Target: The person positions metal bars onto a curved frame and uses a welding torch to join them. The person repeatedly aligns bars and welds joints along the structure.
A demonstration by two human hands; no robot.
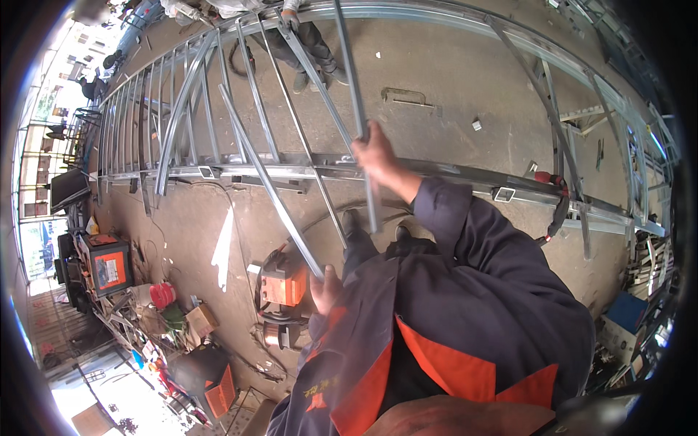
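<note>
My right hand [378,154] is closed around a long grey metal tube [349,65], whose near end is smeared by motion. At the lower middle, my left hand [327,291] grips the near end of another square metal tube [265,178], which slants away to the left across the frame. Both tubes lie over the near rail [429,171] of a long ladder-like steel frame. Between them, a thinner metal bar [298,131] crosses the same rail. Opposite me, a co-worker's gloved hand [289,20] touches a slanting tube [313,73] that reaches toward my right hand.
An orange welding machine [283,287] and a wire spool [276,336] stand on the floor near my left hand, with cables around them. A black-and-orange box [107,263] is farther left. A metal clamp [403,96] lies inside the frame. A red-and-black object [556,192] hangs on the rail.
</note>
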